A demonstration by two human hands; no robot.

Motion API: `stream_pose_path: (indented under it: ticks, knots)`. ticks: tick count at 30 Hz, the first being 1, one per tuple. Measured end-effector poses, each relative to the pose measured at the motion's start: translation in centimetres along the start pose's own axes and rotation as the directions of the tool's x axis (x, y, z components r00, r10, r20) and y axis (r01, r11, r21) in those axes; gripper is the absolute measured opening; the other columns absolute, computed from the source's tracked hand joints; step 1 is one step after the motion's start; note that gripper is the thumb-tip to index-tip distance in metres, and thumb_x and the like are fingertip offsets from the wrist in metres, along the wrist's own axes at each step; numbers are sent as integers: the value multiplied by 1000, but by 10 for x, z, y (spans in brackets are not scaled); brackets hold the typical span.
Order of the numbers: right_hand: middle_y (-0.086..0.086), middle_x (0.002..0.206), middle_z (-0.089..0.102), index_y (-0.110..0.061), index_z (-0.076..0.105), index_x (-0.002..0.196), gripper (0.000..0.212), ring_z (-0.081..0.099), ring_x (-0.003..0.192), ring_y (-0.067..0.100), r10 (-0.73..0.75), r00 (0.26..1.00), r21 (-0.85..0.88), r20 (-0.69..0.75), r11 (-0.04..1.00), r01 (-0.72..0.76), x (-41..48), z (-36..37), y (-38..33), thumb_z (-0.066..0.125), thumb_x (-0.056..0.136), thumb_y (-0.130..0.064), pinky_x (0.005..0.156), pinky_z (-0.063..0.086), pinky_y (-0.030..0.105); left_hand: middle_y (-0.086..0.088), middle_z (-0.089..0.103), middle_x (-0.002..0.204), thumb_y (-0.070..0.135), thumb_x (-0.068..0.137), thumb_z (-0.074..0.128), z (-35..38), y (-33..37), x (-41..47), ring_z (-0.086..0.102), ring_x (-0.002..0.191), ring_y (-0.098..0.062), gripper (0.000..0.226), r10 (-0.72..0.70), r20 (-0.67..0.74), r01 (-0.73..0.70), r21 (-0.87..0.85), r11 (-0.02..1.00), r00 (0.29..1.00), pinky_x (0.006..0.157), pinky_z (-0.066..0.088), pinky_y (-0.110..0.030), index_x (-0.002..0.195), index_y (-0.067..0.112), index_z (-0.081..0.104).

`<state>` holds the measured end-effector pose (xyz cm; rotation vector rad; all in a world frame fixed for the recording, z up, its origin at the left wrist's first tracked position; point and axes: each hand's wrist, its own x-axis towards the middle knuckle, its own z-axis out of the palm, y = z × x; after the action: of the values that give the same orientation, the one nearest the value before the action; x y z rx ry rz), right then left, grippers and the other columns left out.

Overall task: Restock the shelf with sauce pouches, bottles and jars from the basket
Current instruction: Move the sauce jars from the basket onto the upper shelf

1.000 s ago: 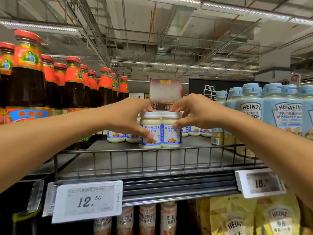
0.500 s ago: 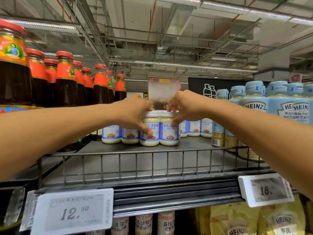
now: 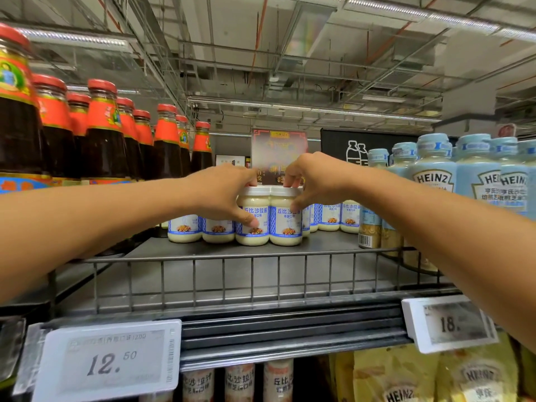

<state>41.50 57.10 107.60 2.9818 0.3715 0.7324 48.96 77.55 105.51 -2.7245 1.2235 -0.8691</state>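
Well back on the grey shelf (image 3: 232,285), two white-lidded salad dressing jars stand upright and touching, the left hand (image 3: 223,195) curled round the left jar (image 3: 255,208) and the right hand (image 3: 314,181) pinching the right jar (image 3: 285,227) between fingers and thumb.

HEINZ on blue bottles (image 3: 432,181); left price tag (image 3: 107,361) 12.50; right tag (image 3: 449,323) 18.
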Motion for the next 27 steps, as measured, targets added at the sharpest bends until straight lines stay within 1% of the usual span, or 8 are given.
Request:
stream_pose_path:
  ticks: [4, 8, 13, 15, 18, 20, 23, 27]
  knots:
    - [5, 117, 65, -14, 66, 118, 51, 54, 85, 15, -9, 1000, 15, -21, 1000, 9, 1, 3, 5, 87, 74, -31, 69, 41, 27, 3, 58, 124, 67, 71, 74, 7, -2, 1, 54, 107, -18, 80, -22, 12, 22, 24, 999, 1000, 90, 51, -40, 131, 21, 48]
    - [3, 116, 64, -15, 66, 119, 51, 54, 86, 15, -13, 999, 33, -34, 999, 14, 1, 5, 8, 86, 75, -32, 72, 40, 27, 3, 57, 126, 70, 72, 71, 8, -4, 1, 51, 112, -19, 83, -18, 9, 17, 64, 998, 1000, 90, 48, -38, 135, 23, 45]
    - [-1, 111, 60, -17, 65, 121, 52, 54, 88, 15, -32, 999, 34, -27, 999, 33, 1, 6, 10, 86, 76, -33, 64, 39, 25, 1, 49, 140, 72, 75, 65, 5, -6, -1, 44, 124, -21, 90, -17, 56, 12, 77, 997, 998, 97, 41, -37, 144, 23, 38]
    - [-1, 113, 60, -19, 62, 125, 55, 54, 91, 16, -34, 999, 27, -11, 999, 34, 1, 6, 12, 84, 78, -36, 69, 41, 27, -1, 46, 144, 68, 78, 65, -1, -8, -4, 41, 129, -22, 88, -18, 57, 16, 32, 999, 998, 102, 39, -38, 146, 21, 37]
    - [3, 123, 61, -19, 58, 131, 59, 55, 99, 18, -33, 999, 22, -1, 999, 33, -1, 4, 12, 80, 81, -41, 79, 40, 29, -3, 44, 148, 64, 83, 62, -11, -10, -11, 38, 134, -23, 83, -27, 52, 28, -15, 1000, 998, 108, 36, -38, 148, 19, 37]
    - [3, 128, 61, -18, 57, 132, 58, 51, 101, 13, -54, 998, 32, -15, 998, 55, -6, 0, 9, 78, 83, -42, 82, 37, 27, -2, 44, 149, 61, 85, 62, -18, -8, -15, 40, 135, -22, 80, -26, 49, 28, -28, 999, 998, 110, 36, -37, 148, 20, 37]
    - [3, 129, 62, -16, 59, 130, 55, 50, 103, 9, -81, 995, 48, -53, 995, 83, -16, -7, 2, 77, 84, -40, 83, 37, 25, -1, 49, 145, 55, 87, 65, -26, -4, -24, 46, 130, -20, 72, -19, 49, 22, -59, 998, 999, 108, 40, -36, 146, 21, 40]
    - [5, 124, 64, -16, 62, 127, 50, 59, 107, 18, -57, 995, 105, -79, 992, 65, -38, -11, -9, 77, 85, -40, 89, 48, 31, 6, 56, 132, 52, 88, 65, -37, 2, -39, 52, 121, -14, 61, 6, 76, 3, -118, 993, 997, 100, 42, -31, 140, 27, 45]
